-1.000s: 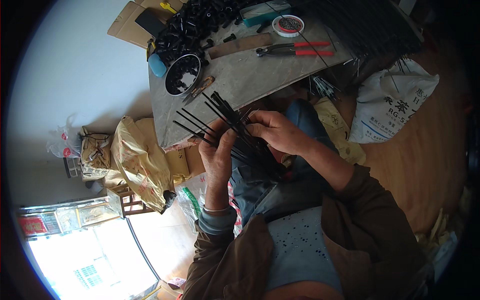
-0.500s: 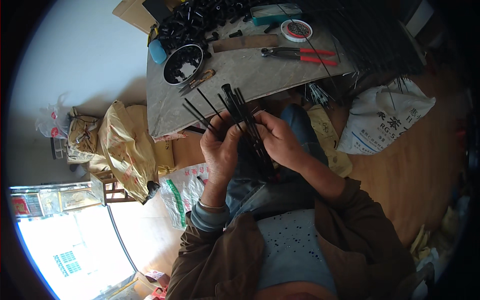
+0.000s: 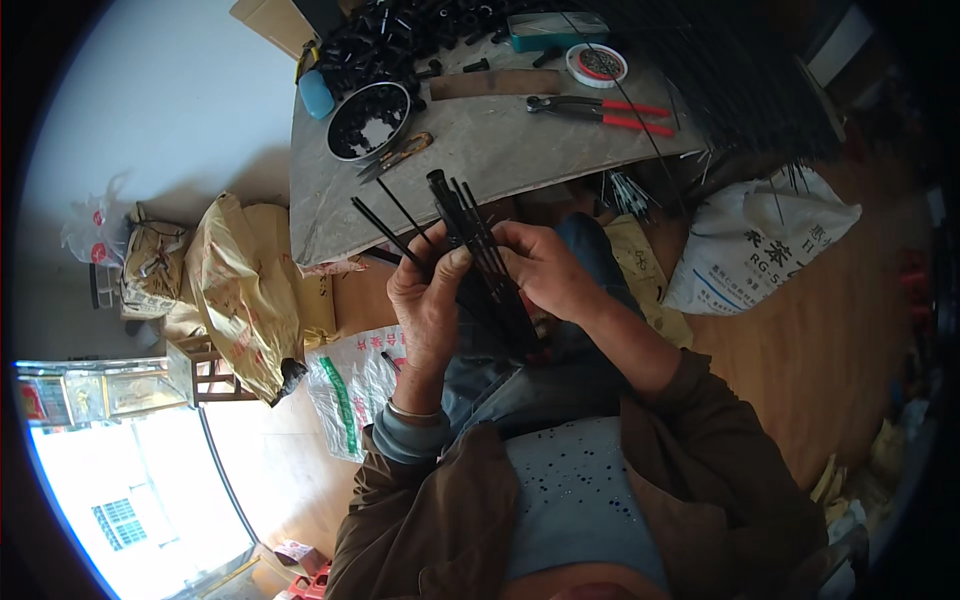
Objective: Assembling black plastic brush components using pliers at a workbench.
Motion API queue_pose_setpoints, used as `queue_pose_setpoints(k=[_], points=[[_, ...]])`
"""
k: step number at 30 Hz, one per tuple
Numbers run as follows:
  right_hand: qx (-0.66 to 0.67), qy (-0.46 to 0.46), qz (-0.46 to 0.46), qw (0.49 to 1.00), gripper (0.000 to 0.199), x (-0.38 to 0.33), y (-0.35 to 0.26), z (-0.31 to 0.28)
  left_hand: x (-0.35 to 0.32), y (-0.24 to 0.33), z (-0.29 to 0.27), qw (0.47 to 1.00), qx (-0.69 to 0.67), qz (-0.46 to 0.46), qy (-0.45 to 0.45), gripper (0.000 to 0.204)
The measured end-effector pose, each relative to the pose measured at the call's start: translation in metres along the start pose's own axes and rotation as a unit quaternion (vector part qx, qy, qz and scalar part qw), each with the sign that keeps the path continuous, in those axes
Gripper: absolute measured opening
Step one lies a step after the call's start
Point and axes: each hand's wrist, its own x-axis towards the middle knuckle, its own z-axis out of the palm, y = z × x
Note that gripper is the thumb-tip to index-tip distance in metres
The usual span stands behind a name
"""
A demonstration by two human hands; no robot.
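Observation:
Over my lap, both hands are on a bundle of thin black rods [image 3: 500, 285] gathered around a black tube [image 3: 440, 190], which looks like a folded umbrella frame. My left hand [image 3: 425, 295] is closed on it, thumb pressed against the rods. A few loose-ended rods [image 3: 375, 220] fan out beyond that hand toward the table. At the bundle's right side, my right hand [image 3: 545, 265] has its fingers curled against the rods; its fingertips are partly hidden. The bundle's lower end is dark against my trousers.
The grey table [image 3: 330, 215] ahead carries a bowl of black parts [image 3: 370, 120], scissors [image 3: 400, 155], red-handled pincers [image 3: 600, 110], a white dish of small metal pieces [image 3: 597, 65], and a pile of black fittings [image 3: 400, 45]. Long black rods [image 3: 740, 90] overhang its right. Sacks [image 3: 760, 245] stand on the floor.
The bundle and both hands appear slightly farther left. The right hand has shifted up along the rods, and its fingers are more curled. The whole view has also shifted a little.

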Motion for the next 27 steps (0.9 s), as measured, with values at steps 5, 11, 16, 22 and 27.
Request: queue_pose_setpoints(k=[5,11,16,22,27], points=[[0.02,-0.006,-0.024,1.0,0.015,0.003,0.008,-0.001,0.004,-0.004,0.0,0.998,-0.02,-0.047,0.025,0.017],[-0.067,0.037,-0.112,0.991,0.012,0.004,0.009,0.011,0.008,-0.004,-0.007,0.996,-0.049,-0.077,0.017,0.021],[-0.179,0.085,-0.118,0.973,0.014,0.003,0.005,0.015,0.008,-0.005,-0.003,0.997,-0.039,-0.059,0.042,0.029],[-0.273,0.1,-0.123,0.949,0.018,0.005,0.003,0.015,0.007,-0.006,-0.002,0.995,-0.055,-0.057,0.056,0.03],[-0.169,0.057,-0.06,0.982,0.023,0.008,0.001,0.012,0.009,-0.005,-0.004,0.994,-0.066,-0.071,0.046,0.03]])
